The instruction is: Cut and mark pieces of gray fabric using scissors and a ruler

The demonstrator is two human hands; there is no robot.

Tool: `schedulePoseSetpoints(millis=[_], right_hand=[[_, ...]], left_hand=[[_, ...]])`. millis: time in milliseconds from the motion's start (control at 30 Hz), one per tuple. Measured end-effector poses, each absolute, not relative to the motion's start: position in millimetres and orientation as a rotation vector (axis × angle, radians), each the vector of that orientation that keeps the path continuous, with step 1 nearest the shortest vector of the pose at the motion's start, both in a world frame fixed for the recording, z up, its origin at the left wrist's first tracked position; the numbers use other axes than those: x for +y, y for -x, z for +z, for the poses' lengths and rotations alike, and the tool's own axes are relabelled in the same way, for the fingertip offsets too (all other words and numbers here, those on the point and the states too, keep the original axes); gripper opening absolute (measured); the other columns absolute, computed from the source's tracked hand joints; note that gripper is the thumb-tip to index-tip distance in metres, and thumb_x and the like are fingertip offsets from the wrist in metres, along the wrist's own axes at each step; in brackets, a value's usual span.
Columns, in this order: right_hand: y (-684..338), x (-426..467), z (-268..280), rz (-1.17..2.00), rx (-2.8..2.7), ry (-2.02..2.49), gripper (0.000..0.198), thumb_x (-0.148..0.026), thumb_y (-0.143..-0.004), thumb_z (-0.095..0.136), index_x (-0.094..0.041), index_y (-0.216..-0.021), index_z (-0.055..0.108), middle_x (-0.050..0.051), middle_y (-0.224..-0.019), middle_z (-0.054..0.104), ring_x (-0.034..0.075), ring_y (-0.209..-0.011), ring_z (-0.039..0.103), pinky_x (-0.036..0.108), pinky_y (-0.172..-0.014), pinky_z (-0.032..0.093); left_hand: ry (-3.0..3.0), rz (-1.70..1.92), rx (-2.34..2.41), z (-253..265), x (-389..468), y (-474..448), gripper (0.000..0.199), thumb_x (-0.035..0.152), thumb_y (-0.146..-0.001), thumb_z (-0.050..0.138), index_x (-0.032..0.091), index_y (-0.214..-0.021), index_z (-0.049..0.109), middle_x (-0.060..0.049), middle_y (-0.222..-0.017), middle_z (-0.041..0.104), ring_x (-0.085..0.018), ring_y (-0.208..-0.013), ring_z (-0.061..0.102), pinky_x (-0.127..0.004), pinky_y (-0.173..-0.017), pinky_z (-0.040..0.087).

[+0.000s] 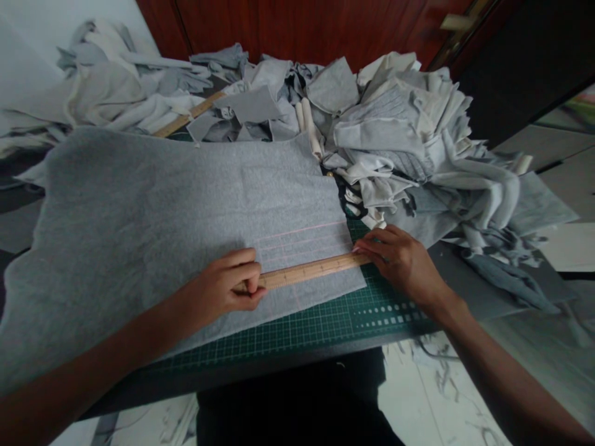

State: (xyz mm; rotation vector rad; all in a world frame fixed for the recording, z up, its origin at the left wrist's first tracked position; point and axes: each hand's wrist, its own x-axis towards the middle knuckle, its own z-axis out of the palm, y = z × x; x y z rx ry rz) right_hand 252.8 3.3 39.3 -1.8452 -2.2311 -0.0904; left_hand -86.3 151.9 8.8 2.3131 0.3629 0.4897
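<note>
A large piece of grey fabric (186, 198) lies flat over a green cutting mat (320, 319). Pale pink lines run across the fabric's right part, forming a narrow grid. Just below those lines, a wooden ruler (311, 270) rests on the cloth. My left hand (237, 282) grips the ruler's left end, with fingers curled and thumb below. At the other end, my right hand (395, 257) pinches the ruler near the fabric's right edge. Whether a small marking tool is in those right fingertips is hidden.
Heaps of grey and off-white fabric scraps (390, 130) line the back and right of the table. Another pile (111, 80) sits at the back left, beside a second wooden ruler (190, 114). Behind stands a red-brown door (297, 28). Scraps litter the floor.
</note>
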Motion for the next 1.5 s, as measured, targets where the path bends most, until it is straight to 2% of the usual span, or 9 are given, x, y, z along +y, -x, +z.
schedulePoseSetpoints(millis=[200, 367, 600, 800, 1133, 1500], right_hand=[[-255.5, -2.6, 38.0, -0.073, -2.095, 1.878, 0.022, -0.024, -0.105, 0.058, -0.018, -0.103, 0.079, 0.009, -0.100, 0.077, 0.026, -0.088, 0.066, 0.041, -0.077, 0.055], [-219.0, 1.3, 37.4, 0.115, -1.919, 1.693, 0.019, -0.024, -0.106, 0.059, -0.019, -0.105, 0.077, 0.009, -0.101, 0.075, 0.024, -0.094, 0.070, 0.039, -0.084, 0.058], [-149.9, 19.7, 37.3, 0.393, -1.973, 1.543, 0.017, -0.024, -0.107, 0.057, -0.020, -0.106, 0.073, 0.006, -0.103, 0.074, 0.021, -0.098, 0.066, 0.038, -0.089, 0.056], [-145.9, 33.5, 26.1, 0.523, -1.871, 1.543, 0.011, -0.015, -0.104, 0.060, -0.019, -0.102, 0.070, 0.005, -0.102, 0.071, 0.020, -0.100, 0.067, 0.037, -0.092, 0.055], [-123.1, 31.1, 33.8, 0.701, -1.959, 1.423, 0.011, -0.020, -0.105, 0.063, -0.020, -0.103, 0.073, 0.004, -0.099, 0.071, 0.018, -0.094, 0.068, 0.034, -0.086, 0.056], [-110.3, 34.6, 33.1, 0.549, -2.143, 1.480, 0.017, -0.027, -0.106, 0.062, -0.019, -0.099, 0.076, 0.003, -0.094, 0.070, 0.016, -0.085, 0.066, 0.030, -0.078, 0.053]], left_hand=[[-2.313, 0.421, 0.390, 14.9, 143.7, 87.5, 0.026, 0.011, -0.093, 0.062, 0.017, -0.070, 0.054, 0.003, -0.079, 0.049, -0.009, -0.069, 0.052, -0.021, -0.063, 0.042], [-2.320, 0.382, 0.437, 16.9, 129.7, 92.8, 0.025, 0.012, -0.095, 0.059, 0.018, -0.072, 0.054, 0.003, -0.081, 0.050, -0.009, -0.069, 0.053, -0.021, -0.064, 0.043], [-2.417, 0.419, 0.380, 17.3, 122.8, 97.7, 0.025, 0.011, -0.097, 0.060, 0.018, -0.073, 0.054, 0.002, -0.081, 0.051, -0.010, -0.068, 0.052, -0.021, -0.062, 0.042], [-2.595, 0.392, 0.297, 22.6, 113.9, 104.5, 0.024, 0.004, -0.097, 0.053, 0.020, -0.080, 0.056, 0.000, -0.085, 0.058, -0.015, -0.083, 0.057, -0.025, -0.072, 0.047], [-2.529, 0.391, 0.379, 18.3, 108.8, 104.1, 0.021, 0.010, -0.100, 0.055, 0.019, -0.081, 0.059, 0.001, -0.085, 0.054, -0.012, -0.075, 0.054, -0.022, -0.066, 0.045], [-2.351, 0.493, 0.444, 2.4, 111.8, 105.1, 0.020, 0.014, -0.095, 0.061, 0.019, -0.077, 0.056, 0.002, -0.084, 0.054, -0.010, -0.070, 0.054, -0.020, -0.061, 0.044]])
